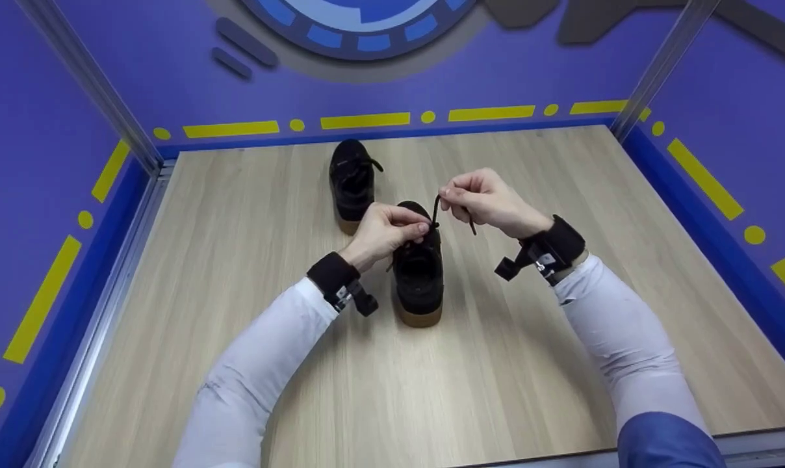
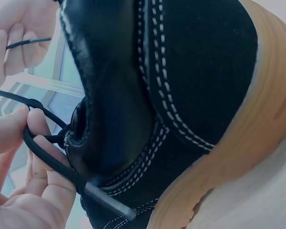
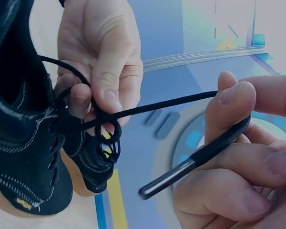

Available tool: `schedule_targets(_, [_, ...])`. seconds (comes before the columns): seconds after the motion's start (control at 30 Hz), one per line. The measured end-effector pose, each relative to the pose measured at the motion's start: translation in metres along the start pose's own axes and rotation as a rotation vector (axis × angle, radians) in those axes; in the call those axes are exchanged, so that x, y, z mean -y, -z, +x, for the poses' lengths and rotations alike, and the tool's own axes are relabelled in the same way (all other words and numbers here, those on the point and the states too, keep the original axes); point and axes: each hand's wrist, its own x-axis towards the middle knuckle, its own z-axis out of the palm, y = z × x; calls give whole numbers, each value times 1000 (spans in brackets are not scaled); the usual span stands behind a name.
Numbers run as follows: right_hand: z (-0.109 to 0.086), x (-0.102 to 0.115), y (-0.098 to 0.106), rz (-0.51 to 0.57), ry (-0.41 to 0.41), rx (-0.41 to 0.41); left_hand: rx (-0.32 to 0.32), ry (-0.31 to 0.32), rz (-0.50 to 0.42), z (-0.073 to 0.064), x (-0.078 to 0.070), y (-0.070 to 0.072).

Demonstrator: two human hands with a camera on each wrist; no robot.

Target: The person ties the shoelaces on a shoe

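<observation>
A black shoe (image 1: 420, 296) with white stitching and a tan sole stands on the board, its toe pointing away from me. Over its tongue, my left hand (image 1: 387, 231) pinches the black shoelace close to the eyelets, where the lace crosses itself and forms loops. My right hand (image 1: 487, 201), to the right of the shoe and raised, grips the shoelace (image 3: 167, 102) between thumb and finger. The stretch between both hands is taut. Its tipped end (image 3: 167, 180) hangs out past the right fingers. Another lace tip (image 2: 109, 200) lies along the shoe's side in the left wrist view.
A second black shoe (image 1: 352, 175) stands farther back and left, its lace sticking out to the right. Both rest on a light wooden board (image 1: 288, 364). Purple panels (image 1: 418, 91) with yellow marks rise at the back and sides.
</observation>
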Motion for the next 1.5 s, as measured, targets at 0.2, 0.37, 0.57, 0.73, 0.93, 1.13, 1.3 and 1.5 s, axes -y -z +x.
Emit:
schedule_targets(0.2, [14, 1, -1, 65, -48, -22, -11, 6, -11, -1, -1, 0])
schedule_targets(0.37, [26, 0, -1, 176, -139, -39, -11, 20, -45, -1, -1, -1])
schedule_targets(0.57, [33, -5, 0, 351, -191, -7, -11, 29, -83, -1, 0, -1])
schedule_targets(0.73, [34, -8, -3, 373, -151, 2, -21, 20, -133, -2, 3, 0])
schedule_targets(0.93, [34, -11, -8, 263, -126, -37, -31, 29, -182, -2, 3, 1])
schedule_targets(1.13, [41, -20, -12, 151, -110, -40, -52, 22, -205, -2, 2, 1])
schedule_targets(1.3, [42, -32, -14, -60, -58, -109, -52, 31, -216, -2, 3, 0])
schedule_targets(1.5, [31, -39, -16, -397, 119, -21, -68, 31, -223, -3, 4, 0])
